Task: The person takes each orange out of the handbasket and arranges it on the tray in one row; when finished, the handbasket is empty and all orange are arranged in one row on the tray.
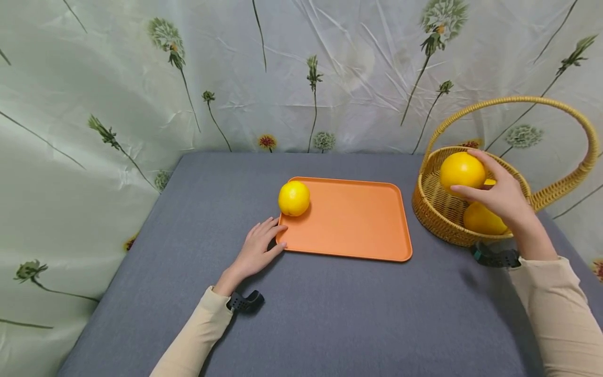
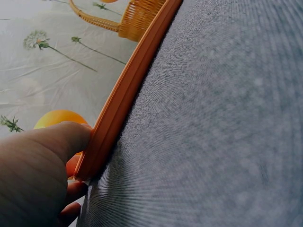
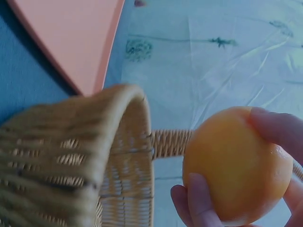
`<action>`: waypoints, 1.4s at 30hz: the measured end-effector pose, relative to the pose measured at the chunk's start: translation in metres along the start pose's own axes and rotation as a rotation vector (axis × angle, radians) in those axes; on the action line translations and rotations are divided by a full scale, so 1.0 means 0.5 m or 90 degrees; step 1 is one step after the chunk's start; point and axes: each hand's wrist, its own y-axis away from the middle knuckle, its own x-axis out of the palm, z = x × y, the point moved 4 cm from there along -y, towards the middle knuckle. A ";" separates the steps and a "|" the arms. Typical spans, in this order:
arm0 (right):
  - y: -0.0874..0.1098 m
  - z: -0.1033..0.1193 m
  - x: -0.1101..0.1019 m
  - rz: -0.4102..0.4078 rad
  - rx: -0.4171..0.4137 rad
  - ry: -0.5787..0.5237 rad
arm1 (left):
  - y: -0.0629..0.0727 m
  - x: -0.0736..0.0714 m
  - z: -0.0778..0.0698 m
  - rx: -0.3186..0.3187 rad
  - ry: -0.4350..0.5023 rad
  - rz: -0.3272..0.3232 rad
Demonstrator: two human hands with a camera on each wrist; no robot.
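My right hand [image 1: 501, 193] holds an orange [image 1: 462, 173] between thumb and fingers, above the wicker basket [image 1: 428, 209]. In the right wrist view the held orange [image 3: 236, 165] is beside the basket's rim [image 3: 109, 137]. Inside the basket lies another orange [image 1: 482, 219], with a bit of yellow behind my hand that may be one more. On the left end of the orange tray [image 1: 353, 220] sits a single orange [image 1: 294, 198]. My left hand [image 1: 258, 247] grips the tray's near left corner; the left wrist view has the thumb [image 2: 75, 137] against the tray's rim [image 2: 116, 104].
The basket's tall arched handle [image 1: 513, 99] rises at the right and leans outward. A grey cloth [image 1: 377, 319] covers the table. Behind and to the left hangs a pale curtain [image 1: 264, 68] printed with flowers. Dark bands are on both wrists.
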 end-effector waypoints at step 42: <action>0.009 0.113 0.210 0.069 -0.125 -0.184 | -0.001 0.005 0.008 -0.005 0.000 0.006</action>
